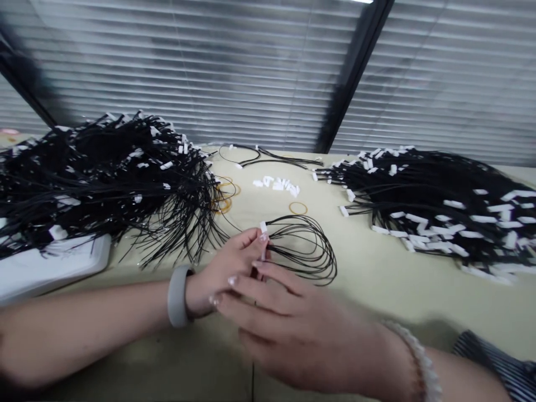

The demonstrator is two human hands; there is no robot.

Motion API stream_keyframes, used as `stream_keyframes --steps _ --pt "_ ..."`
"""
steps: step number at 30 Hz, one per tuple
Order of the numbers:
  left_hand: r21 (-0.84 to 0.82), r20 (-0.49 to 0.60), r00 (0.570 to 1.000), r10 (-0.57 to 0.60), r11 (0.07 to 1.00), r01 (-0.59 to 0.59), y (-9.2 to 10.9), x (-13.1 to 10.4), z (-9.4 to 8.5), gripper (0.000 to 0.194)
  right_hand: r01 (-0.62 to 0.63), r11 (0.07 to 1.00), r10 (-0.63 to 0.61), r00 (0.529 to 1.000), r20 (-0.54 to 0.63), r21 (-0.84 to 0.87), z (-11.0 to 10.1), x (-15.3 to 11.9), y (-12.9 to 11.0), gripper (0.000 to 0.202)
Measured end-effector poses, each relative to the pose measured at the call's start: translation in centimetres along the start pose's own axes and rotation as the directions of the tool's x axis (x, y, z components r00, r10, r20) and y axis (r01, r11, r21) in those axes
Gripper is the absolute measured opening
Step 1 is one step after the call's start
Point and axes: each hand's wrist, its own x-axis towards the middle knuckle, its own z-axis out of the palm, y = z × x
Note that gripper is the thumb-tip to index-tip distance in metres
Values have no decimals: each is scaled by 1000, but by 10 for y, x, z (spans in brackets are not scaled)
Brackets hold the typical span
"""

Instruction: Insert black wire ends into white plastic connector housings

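My left hand [238, 257] is closed, pinching a looped black wire harness [316, 245] near its white connector [263, 227]. The loops of thin wire spread to the right of my fingertips, just above the table. My right hand [288, 318] is in front, nearer to me, its fingers stretched out and slightly apart. Its index fingertip is at the left hand's fingers; whether it touches the wires there, I cannot tell. The right thumb is hidden. A thin dark strand [253, 374] shows below my right hand.
A big heap of black wires with white connectors [104, 173] covers the left, over a white tray [79, 262]. Another bundled pile [439, 195] lies right. Loose white connectors [280, 184], yellow rubber bands [298, 208] and a few harnesses [272, 159] lie between. Window blinds [251, 72] stand behind.
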Motion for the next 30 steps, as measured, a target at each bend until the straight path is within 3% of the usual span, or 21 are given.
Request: stream_keyframes --steps 3,5,7,9,11,13,15,17,19,22,24,26,28,30 --pt "-80 -25 999 -39 996 37 0 0 0 25 -82 950 131 980 -147 301 1 -5 4 14" --pt "-136 -50 998 -34 990 26 -2 0 2 25 -170 816 341 913 -223 552 0 -11 13 8" --pt "-160 -81 997 -20 987 6 -5 1 3 26 -215 601 584 775 -240 770 -1 -16 26 13" --pt "-152 -115 993 -14 988 -3 -8 2 4 25 -164 346 804 560 -202 924 -2 -20 41 14" --pt "-142 -139 990 -27 990 7 -9 3 3 23 -91 167 922 366 -123 982 -6 -24 57 11" --pt "-127 -136 990 -35 992 18 -9 3 3 22 -100 101 972 223 -77 990 -15 -28 71 10" --pt "-110 -126 992 -33 994 19 -8 3 2 22 -131 107 990 105 -93 986 -28 -34 81 9" --pt "-98 -116 993 -27 995 15 -8 3 2 22 -121 120 992 48 -115 985 -42 -39 86 9" --pt "-89 -101 995 -19 996 10 -9 3 1 22 -131 132 991 47 -127 982 -49 -41 85 6" --pt "-47 -66 998 9 999 -12 -11 2 1 25 -197 130 989 99 -113 972 -46 -38 72 8" --pt "-15 -45 999 22 1000 -23 -11 1 1 25 -349 180 974 194 -117 920 -38 -32 59 6" --pt "1 -37 999 24 1000 -24 -11 0 2 25 -581 314 927 359 -110 751 -29 -25 47 6" --pt "0 -35 999 28 1000 -28 -11 -1 3 25 -706 439 864 501 -47 555 -22 -20 38 14" --pt "8 -25 999 35 999 -35 -11 -2 3 26 -733 498 824 567 11 463 -16 -17 34 19"
